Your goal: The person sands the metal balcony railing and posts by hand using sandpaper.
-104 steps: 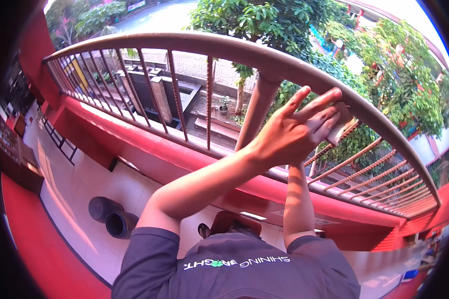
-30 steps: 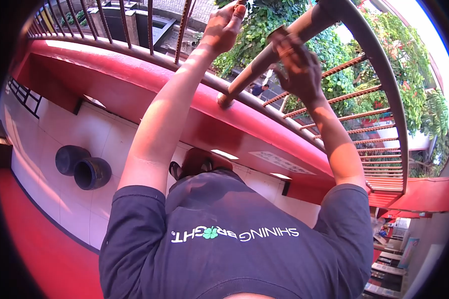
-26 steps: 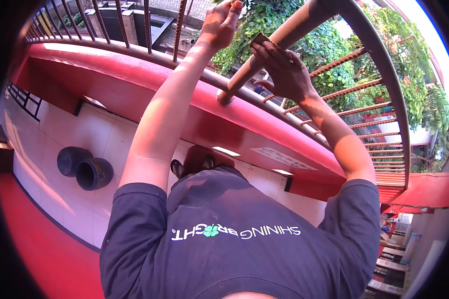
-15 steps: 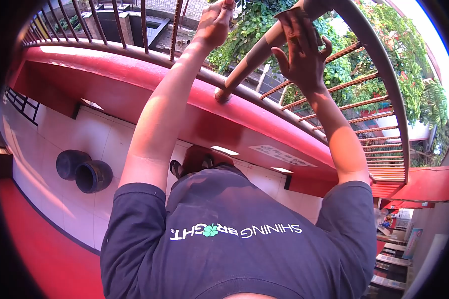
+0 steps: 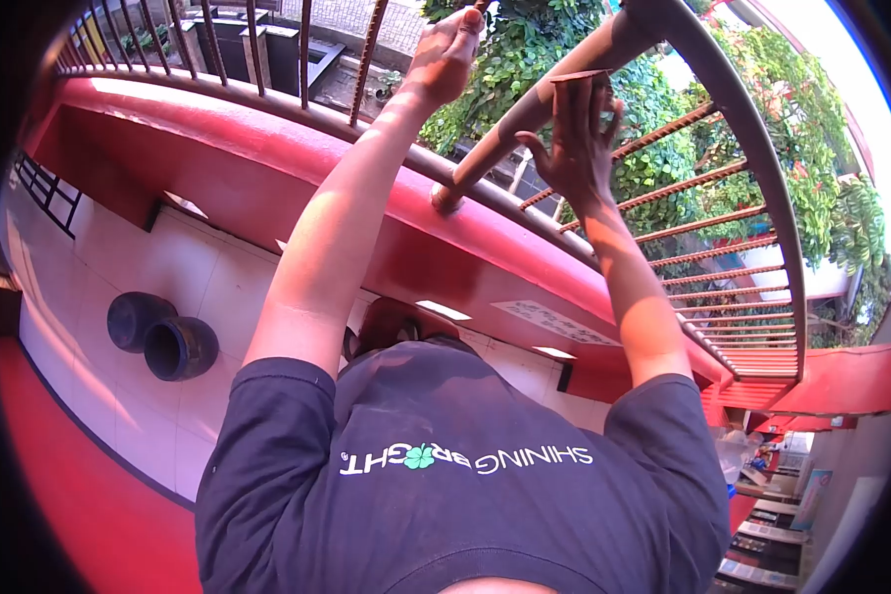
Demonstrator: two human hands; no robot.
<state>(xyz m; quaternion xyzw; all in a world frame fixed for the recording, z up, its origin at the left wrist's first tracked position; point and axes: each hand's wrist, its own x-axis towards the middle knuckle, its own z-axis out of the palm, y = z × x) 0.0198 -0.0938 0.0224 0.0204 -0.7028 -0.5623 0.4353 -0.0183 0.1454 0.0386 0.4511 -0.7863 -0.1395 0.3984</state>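
Note:
My left hand [image 5: 445,57] is raised at the top, left of the thick brown post [image 5: 505,134]. Its fingers are closed near the frame's upper edge; what they grip is mostly hidden. My right hand [image 5: 577,148] reaches up to the right side of the post, thumb spread to the left and fingers pointing up. Under its fingertips a thin brown sheet [image 5: 579,76] lies against the post, with its edge showing. The post slants from the curved brown handrail [image 5: 747,119] down to the lower rail.
Ribbed bars [image 5: 703,225] fill the railing above a red ledge [image 5: 267,134]. Two dark round pots [image 5: 181,348] stand on the tiled floor [image 5: 89,307] at left. Trees [image 5: 510,59] grow beyond the railing. Shelves with items [image 5: 777,515] show at lower right.
Earlier, both hands were together at the handrail; they have since separated. In the last second my right hand moved up and down along the post with the sheet, now lower than half a second ago.

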